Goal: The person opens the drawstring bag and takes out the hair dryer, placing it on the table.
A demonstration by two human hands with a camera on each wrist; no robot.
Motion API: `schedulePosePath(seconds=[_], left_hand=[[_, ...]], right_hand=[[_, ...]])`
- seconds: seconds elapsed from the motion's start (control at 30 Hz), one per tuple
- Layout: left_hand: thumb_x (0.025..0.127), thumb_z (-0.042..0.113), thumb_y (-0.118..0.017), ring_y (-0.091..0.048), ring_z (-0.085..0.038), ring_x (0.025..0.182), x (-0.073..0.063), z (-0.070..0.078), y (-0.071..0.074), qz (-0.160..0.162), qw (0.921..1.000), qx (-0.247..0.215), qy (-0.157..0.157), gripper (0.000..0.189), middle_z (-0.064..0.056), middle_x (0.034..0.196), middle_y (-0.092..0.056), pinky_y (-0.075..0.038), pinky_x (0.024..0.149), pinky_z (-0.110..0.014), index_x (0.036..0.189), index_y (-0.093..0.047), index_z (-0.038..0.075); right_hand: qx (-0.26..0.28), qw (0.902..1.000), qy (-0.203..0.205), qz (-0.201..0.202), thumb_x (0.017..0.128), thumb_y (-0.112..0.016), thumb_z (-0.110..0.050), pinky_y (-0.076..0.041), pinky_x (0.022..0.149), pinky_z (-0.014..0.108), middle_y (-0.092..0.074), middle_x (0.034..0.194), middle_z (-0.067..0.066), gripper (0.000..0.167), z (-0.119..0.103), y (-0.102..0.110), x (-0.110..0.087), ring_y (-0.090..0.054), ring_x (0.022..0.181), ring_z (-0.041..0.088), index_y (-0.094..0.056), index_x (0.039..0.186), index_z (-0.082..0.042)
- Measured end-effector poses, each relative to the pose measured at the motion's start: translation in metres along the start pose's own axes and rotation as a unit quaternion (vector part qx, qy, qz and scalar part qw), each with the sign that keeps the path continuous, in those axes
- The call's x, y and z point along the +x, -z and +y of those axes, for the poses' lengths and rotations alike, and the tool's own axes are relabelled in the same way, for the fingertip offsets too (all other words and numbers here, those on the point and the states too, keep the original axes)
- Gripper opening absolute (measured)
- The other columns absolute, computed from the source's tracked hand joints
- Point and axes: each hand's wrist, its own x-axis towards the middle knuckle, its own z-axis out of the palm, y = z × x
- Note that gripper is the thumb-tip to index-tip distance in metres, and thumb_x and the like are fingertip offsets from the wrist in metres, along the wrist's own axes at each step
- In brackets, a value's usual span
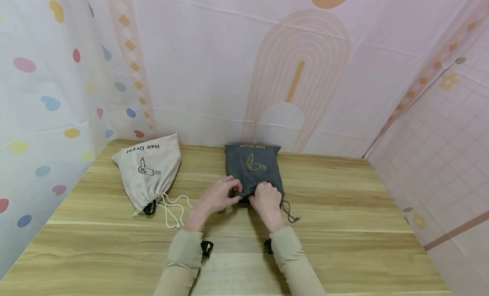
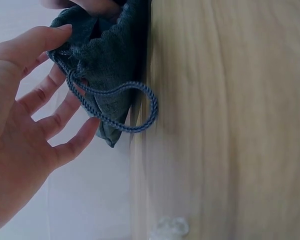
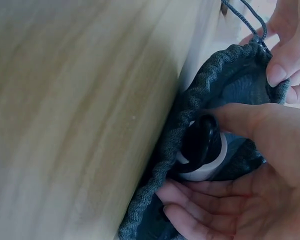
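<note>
A dark grey drawstring bag point(image 1: 254, 164) with a hair dryer print lies on the table, its gathered mouth towards me. My left hand point(image 1: 223, 194) pinches the mouth's rim between thumb and fingers; the other fingers spread out in the left wrist view. My right hand point(image 1: 266, 198) reaches into the mouth. In the right wrist view, its thumb and fingers point(image 3: 210, 200) curl round the end of a hair dryer point(image 3: 217, 162), white-rimmed with a black cord. The rest of the hair dryer is hidden inside the bag. A cord loop point(image 2: 152, 107) hangs from the bag's side.
A light beige drawstring bag point(image 1: 150, 173) with a similar print lies at the left, a black loop showing at its mouth and pale cords point(image 1: 173, 211) trailing out. The wooden table point(image 1: 344, 245) meets patterned curtains point(image 1: 202, 75) behind and at both sides.
</note>
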Motion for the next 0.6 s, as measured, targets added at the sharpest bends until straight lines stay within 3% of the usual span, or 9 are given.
schedulePosePath(seconds=[0.27,0.6], left_hand=[[0.081,0.018,-0.074,-0.059,-0.013,0.079,0.001,0.002,-0.002,-0.006,0.9996,-0.010,-0.026,0.013,0.001,0.085,-0.061,-0.050,0.072,-0.027,0.087,-0.063,0.015],[0.081,0.030,-0.074,-0.061,-0.015,0.079,0.001,0.003,-0.004,-0.003,0.9990,-0.036,-0.026,0.019,-0.001,0.086,-0.063,-0.049,0.072,-0.026,0.089,-0.065,0.015]], right_hand=[[0.016,0.9997,-0.006,-0.015,0.077,-0.074,-0.033,-0.053,0.056,0.043,-0.066,0.079,0.016,0.038,0.010,0.001,0.002,-0.065,0.069,0.034,-0.065,0.085,0.003],[0.023,0.9985,0.005,-0.049,0.077,-0.073,-0.028,-0.054,0.060,0.045,-0.067,0.086,0.020,0.037,0.027,0.007,0.004,-0.066,0.074,0.036,-0.065,0.093,0.004]])
